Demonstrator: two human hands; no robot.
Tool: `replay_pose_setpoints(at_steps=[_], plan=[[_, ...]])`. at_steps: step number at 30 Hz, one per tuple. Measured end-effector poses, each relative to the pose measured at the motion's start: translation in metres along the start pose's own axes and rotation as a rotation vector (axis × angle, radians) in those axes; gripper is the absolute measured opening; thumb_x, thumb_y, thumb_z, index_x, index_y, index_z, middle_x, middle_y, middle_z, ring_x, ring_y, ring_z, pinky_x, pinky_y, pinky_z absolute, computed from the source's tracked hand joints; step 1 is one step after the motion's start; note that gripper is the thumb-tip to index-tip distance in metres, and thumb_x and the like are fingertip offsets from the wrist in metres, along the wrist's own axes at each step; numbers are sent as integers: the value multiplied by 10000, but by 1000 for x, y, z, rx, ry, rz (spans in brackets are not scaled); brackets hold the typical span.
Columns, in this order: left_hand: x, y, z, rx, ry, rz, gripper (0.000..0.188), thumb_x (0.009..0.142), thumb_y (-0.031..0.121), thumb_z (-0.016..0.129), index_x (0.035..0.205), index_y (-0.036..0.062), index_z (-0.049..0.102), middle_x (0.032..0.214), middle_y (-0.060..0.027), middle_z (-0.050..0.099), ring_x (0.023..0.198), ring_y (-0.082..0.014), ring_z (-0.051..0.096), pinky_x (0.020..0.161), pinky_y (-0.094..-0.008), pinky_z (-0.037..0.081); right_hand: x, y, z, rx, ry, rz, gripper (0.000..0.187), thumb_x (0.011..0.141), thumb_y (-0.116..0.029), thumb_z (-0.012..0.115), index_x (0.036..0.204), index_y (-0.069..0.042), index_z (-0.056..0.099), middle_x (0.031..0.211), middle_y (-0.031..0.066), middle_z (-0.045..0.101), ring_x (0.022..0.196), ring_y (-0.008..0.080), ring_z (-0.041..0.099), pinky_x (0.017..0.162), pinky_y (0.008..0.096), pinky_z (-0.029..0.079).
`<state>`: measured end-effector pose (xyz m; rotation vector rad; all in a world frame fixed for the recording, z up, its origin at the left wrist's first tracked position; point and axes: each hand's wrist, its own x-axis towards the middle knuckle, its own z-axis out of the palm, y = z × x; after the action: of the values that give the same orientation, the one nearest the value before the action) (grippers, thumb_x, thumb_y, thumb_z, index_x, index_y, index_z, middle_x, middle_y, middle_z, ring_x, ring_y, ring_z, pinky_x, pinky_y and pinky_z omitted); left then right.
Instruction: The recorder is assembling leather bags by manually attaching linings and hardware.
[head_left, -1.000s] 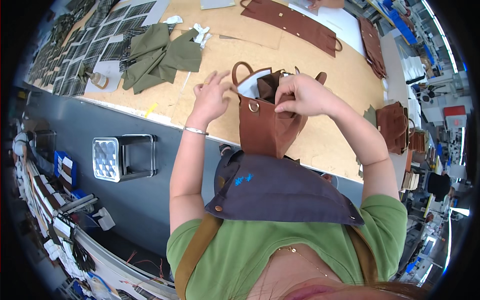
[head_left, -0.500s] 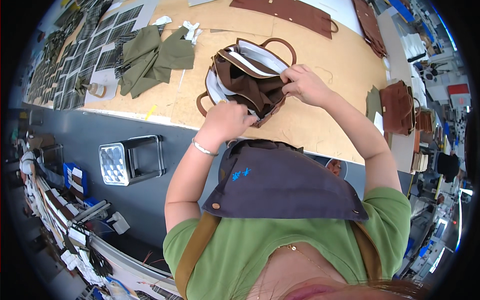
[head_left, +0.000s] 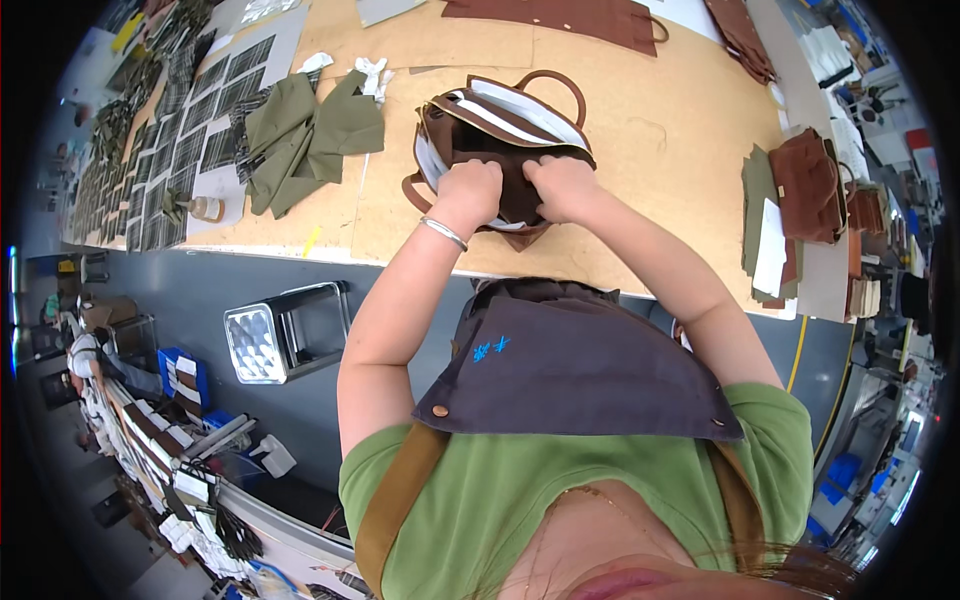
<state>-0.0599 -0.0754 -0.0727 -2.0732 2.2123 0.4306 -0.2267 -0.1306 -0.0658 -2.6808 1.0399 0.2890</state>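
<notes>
A brown handbag [head_left: 521, 241] lies open on the table in front of me, its two rounded handles out at the far side and the left. Inside are a dark brown fabric lining [head_left: 517, 203] and white layers along the parted edges. My left hand [head_left: 470, 190], a silver bangle on its wrist, is closed on the lining at the bag's near left. Closed as well, my right hand [head_left: 562, 188] pinches the lining a little to the right. The fingertips of both are partly hidden by the hands themselves.
Olive fabric pieces [head_left: 345, 125] and a small bottle [head_left: 206, 208] lie to the left, beside plaid cut pieces [head_left: 212, 103]. Brown bag panels [head_left: 570, 22] are at the back. A finished-looking brown bag [head_left: 806, 190] stands at the right edge. A metal-framed stool [head_left: 255, 345] is below the table.
My right hand has moved left and down from the bag's right rim to the lining. My left hand has shifted up and right, from the near rim into the opening.
</notes>
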Motion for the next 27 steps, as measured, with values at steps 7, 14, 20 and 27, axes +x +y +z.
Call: replay_pose_setpoints(at_steps=[7,14,20,27], plan=[[-1,7,2,-7,-9,40,599,664,309,849,1100,27,551,1066,-186,621,993,-358,658,851,-438,559,5,20,-20,676,-227,80,375,825,-178,715,1163,-52,614,1049,163,698,953,256,680,795,354,540],[1,0,16,-110,264,109,316,773,178,755,1016,70,585,975,-145,637,893,-346,655,756,-455,529,7,39,-2,831,-170,2,271,955,-223,616,1166,-54,625,1025,115,692,924,207,654,799,344,520],[-27,-15,-35,-848,161,105,78,816,74,686,856,63,619,857,-106,645,801,-315,635,689,-423,484,-5,40,-4,702,-20,-172,166,929,-192,622,1042,-97,698,948,90,710,865,229,668,784,354,515],[-78,13,-32,-182,358,356,64,808,167,708,863,141,690,1007,-10,606,844,-212,600,781,-357,396,-21,14,-5,462,66,-42,142,823,-185,660,941,-149,732,831,90,715,800,303,680,714,422,533]])
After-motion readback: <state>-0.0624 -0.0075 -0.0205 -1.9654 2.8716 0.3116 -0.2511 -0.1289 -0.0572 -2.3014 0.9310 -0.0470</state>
